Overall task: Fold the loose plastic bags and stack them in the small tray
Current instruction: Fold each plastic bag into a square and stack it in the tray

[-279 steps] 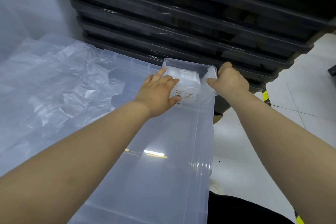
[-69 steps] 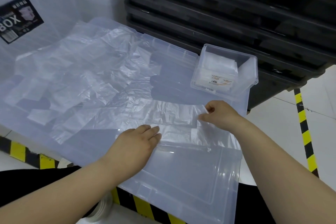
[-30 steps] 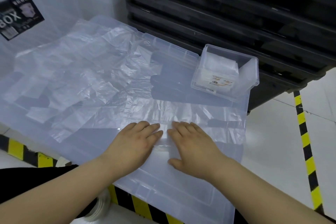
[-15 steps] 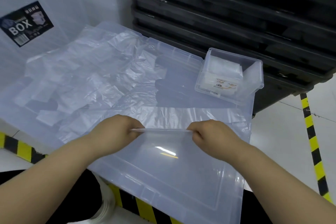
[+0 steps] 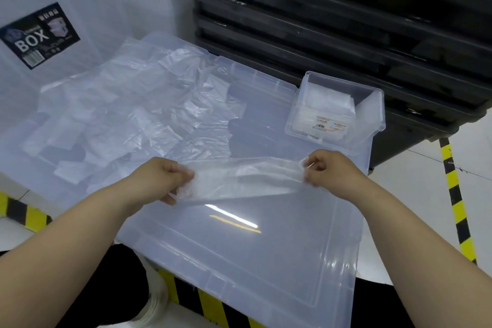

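While both hands are pinching one bag at frame centre, the folding step is running. The left hand (image 5: pixel 165 181) is gripping the strip's left end with curled fingers. The right hand (image 5: pixel 327 170) is pinching the right end between thumb and fingers. The plastic bag (image 5: pixel 247 181) is stretching between them as a narrow strip, seemingly lifting off the clear lid (image 5: pixel 266 261). Loose bags (image 5: pixel 133 120) are lying heaped at centre left. The small tray (image 5: pixel 372 117) is sitting at upper right of the lid, holding a folded stack (image 5: pixel 327 104). Next move is probably calling for bringing the ends together, keeping the film taut, then carrying it up-right into the tray.
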A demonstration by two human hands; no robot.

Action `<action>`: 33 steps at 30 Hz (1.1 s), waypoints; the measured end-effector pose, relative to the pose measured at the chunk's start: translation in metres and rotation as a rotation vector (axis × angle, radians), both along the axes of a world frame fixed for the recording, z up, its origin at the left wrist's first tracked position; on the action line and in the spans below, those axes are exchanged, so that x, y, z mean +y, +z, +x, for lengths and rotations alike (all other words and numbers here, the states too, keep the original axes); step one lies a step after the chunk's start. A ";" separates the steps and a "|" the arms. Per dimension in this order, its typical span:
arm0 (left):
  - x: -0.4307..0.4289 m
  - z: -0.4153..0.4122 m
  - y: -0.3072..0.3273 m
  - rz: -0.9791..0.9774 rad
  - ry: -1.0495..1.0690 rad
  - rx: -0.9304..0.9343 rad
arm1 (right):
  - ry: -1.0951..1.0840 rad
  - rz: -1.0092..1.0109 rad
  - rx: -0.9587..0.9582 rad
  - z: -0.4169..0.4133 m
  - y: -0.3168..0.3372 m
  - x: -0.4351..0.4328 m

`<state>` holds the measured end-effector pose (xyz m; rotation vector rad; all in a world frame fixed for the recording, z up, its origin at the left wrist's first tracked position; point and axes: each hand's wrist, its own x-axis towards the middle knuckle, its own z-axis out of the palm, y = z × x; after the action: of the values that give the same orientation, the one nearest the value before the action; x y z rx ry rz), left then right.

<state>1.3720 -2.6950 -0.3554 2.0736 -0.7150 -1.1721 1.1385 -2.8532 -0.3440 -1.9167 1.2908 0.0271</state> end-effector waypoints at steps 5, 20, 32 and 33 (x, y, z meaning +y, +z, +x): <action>0.001 -0.006 -0.004 -0.101 -0.054 -0.856 | -0.004 -0.097 0.099 0.004 -0.011 -0.004; 0.005 -0.059 -0.052 -0.147 -0.596 -1.058 | 0.304 -0.798 0.181 0.043 -0.026 0.040; 0.003 -0.049 -0.055 -0.078 -0.593 -1.062 | 0.453 -0.423 0.364 0.023 -0.037 0.036; 0.003 -0.045 -0.055 -0.106 -0.561 -1.074 | 0.413 -0.416 0.388 0.021 -0.032 0.031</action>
<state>1.3269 -2.6920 -0.4107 2.3944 -1.8777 -0.1197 1.1592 -2.8224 -0.3761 -2.6108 1.1808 0.3836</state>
